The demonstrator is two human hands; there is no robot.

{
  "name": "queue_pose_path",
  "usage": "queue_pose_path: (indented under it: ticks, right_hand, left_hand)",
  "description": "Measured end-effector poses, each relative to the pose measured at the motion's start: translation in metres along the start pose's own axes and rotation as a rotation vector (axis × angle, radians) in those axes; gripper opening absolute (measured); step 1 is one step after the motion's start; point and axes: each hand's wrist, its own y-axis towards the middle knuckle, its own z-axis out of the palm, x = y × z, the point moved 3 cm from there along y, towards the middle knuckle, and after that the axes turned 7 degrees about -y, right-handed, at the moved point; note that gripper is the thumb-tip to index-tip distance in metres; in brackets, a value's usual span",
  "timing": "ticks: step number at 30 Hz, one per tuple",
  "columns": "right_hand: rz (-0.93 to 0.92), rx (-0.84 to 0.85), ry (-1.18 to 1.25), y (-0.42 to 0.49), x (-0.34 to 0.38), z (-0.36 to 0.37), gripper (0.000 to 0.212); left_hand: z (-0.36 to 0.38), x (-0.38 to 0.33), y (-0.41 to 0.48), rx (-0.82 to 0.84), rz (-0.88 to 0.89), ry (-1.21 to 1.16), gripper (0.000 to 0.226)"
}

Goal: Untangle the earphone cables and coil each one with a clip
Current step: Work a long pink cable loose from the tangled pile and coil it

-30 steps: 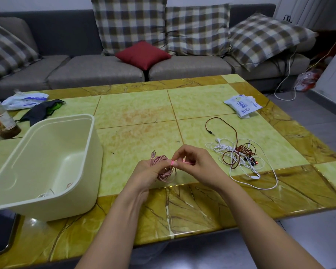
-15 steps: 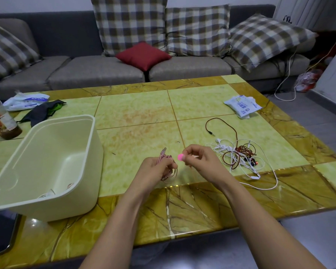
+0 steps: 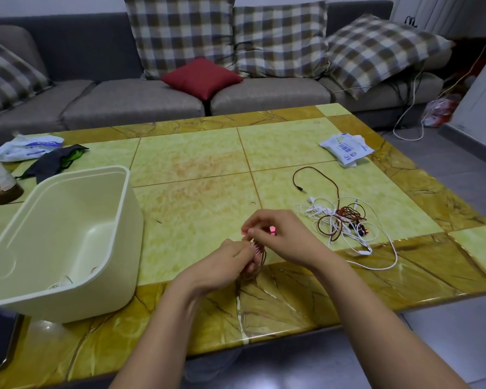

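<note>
The left hand [image 3: 225, 266] was curled round a small pink cable coil [image 3: 258, 258], holding it just above the counter [image 3: 197, 175] near its front edge. The right hand [image 3: 285, 238] met it from above, fingertips pinching a little pink clip [image 3: 272, 230]. To the right on the counter lay the tangle [image 3: 344, 220] of white and red-brown earphone cables, not yet sorted.

That heap would likely handle as light, limp and snag-prone. It seemed best lifted by a free plug end or an earbud and drawn out slowly, not tugged from the middle. The coil looked springy enough to loosen if released, so gripping across all its loops where the clip must close seemed wise. The clip, tiny and probably slick, wanted a firm fingertip pinch. The coil showed thin pink loops, partly hidden by fingers; the clip was bright pink.
</note>
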Motion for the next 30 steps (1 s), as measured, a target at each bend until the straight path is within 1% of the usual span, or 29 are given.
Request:
queue_pose_path:
  ticks: [2,4,6,8,10,12,14,16,19,22,25,30]
  right_hand:
    - [0.010,0.130,0.007,-0.003,0.004,0.000,0.024]
    - [0.036,0.235,0.016,-0.007,0.005,0.000,0.028]
    - [0.035,0.290,-0.033,-0.009,0.003,0.002,0.035]
    - [0.006,0.306,-0.119,-0.009,0.000,0.006,0.033]
    - [-0.008,0.293,-0.164,-0.009,0.000,0.008,0.028]
    - [-0.008,0.252,-0.188,-0.009,0.000,0.008,0.023]
    - [-0.010,0.200,-0.187,-0.008,0.001,0.007,0.019]
    - [-0.009,0.148,-0.176,-0.008,-0.001,0.008,0.016]
    - [0.005,0.097,-0.163,-0.009,-0.002,0.008,0.016]
    - [0.026,0.054,-0.151,-0.008,-0.004,0.006,0.016]
    - [0.065,0.061,-0.123,-0.008,-0.005,0.004,0.017]
    - [0.160,0.083,-0.016,-0.008,-0.008,0.004,0.024]
  left_hand:
    - [-0.003,0.000,-0.001,-0.008,0.001,0.029,0.040]
    - [-0.006,0.002,-0.002,-0.014,0.009,0.068,0.043]
    - [-0.007,0.004,-0.004,-0.005,-0.007,0.077,0.045]
    - [-0.008,0.006,-0.006,-0.002,-0.032,0.061,0.044]
    - [-0.009,0.009,-0.006,-0.032,-0.079,0.093,0.040]
    - [-0.012,0.011,-0.005,-0.132,-0.139,0.240,0.037]
    - [-0.010,0.004,-0.005,-0.223,-0.153,0.316,0.033]
    - [-0.007,-0.002,-0.006,-0.266,-0.114,0.402,0.030]
    - [-0.006,-0.001,-0.003,-0.270,-0.041,0.541,0.028]
    - [-0.009,0.007,-0.001,-0.295,-0.006,0.587,0.020]
    - [-0.010,0.008,-0.002,-0.346,0.073,0.599,0.015]
    - [-0.007,0.006,-0.001,-0.427,0.141,0.688,0.020]
